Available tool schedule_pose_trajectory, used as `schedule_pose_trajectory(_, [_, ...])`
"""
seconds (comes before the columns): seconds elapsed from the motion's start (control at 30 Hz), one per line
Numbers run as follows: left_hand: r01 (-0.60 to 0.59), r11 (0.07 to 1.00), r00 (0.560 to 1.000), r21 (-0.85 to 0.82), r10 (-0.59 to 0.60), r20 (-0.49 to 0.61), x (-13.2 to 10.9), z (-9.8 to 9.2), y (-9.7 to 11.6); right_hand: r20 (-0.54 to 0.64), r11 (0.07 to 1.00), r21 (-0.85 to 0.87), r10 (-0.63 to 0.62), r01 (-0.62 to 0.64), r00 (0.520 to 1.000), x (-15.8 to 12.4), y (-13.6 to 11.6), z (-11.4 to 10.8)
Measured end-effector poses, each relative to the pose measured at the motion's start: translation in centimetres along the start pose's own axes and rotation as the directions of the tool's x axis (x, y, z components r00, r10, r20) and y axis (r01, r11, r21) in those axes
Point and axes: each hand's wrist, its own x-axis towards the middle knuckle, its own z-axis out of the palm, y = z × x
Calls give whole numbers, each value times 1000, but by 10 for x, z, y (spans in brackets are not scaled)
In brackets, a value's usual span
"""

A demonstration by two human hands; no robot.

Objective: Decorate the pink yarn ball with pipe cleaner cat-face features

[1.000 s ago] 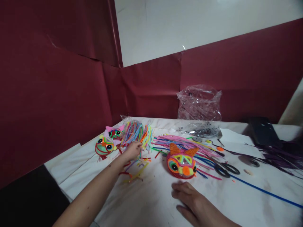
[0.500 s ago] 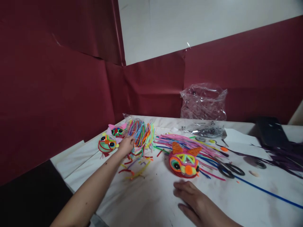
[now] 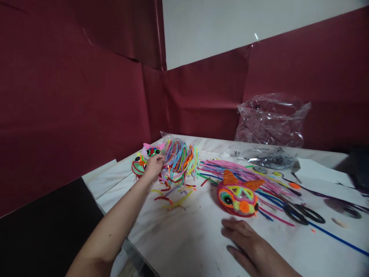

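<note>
My left hand (image 3: 154, 165) reaches over two colourful pipe-cleaner animal faces at the table's far left. It partly covers the front one (image 3: 138, 168), and its fingers come close to the pink-eared one (image 3: 153, 151) behind. Those fingers look loosely bent and apart; I see nothing between them, though the tips are small and partly hidden. My right hand (image 3: 243, 240) rests near the table's front with fingers stretched out, holding nothing. Just beyond it sits a pink and red animal face (image 3: 238, 200) with orange ears, large eyes and an orange nose.
Bundled pipe cleaners (image 3: 178, 156) lie beside my left hand, with short cut pieces (image 3: 173, 198) in front. Loose pink and blue strands (image 3: 219, 169) spread behind the orange-eared face. Black-handled scissors (image 3: 305, 213), a clear plastic bag (image 3: 271, 123) and white paper (image 3: 323, 177) are at right.
My left hand has moved left from beside the pipe-cleaner bundle, over the two faces. The whole view has shifted, so the table's things appear farther right. My right hand stays near the orange-eared face.
</note>
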Motion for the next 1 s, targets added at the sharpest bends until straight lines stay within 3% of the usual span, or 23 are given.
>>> schedule_pose_trajectory(0.13, [49,999,992,-9,-48,114,-5,-4,-11,5,1000,-19,-1,1,1000,-2,3,1])
schedule_pose_trajectory(0.27, [83,997,951,3,-80,297,-11,4,-16,-8,1000,-23,-11,11,1000,-2,3,1])
schedule_pose_trajectory(0.37, [80,996,932,32,-86,353,-10,2,-16,-11,998,-56,-23,23,1000,-2,3,0])
schedule_pose_trajectory(0.6, [101,983,933,152,-147,328,-9,-48,-30,-1,993,-107,-39,38,999,-3,4,1])
schedule_pose_trajectory(0.7, [112,978,917,174,-169,361,-17,-58,-39,-17,993,-112,-40,38,999,-4,6,3])
schedule_pose_trajectory(0.9, [73,993,847,92,-110,520,-42,-34,-42,-30,993,-108,-41,38,999,-5,6,4])
schedule_pose_trajectory(1.0, [67,998,850,18,-67,522,-50,-21,-38,-30,992,-116,-48,45,998,-5,5,4])
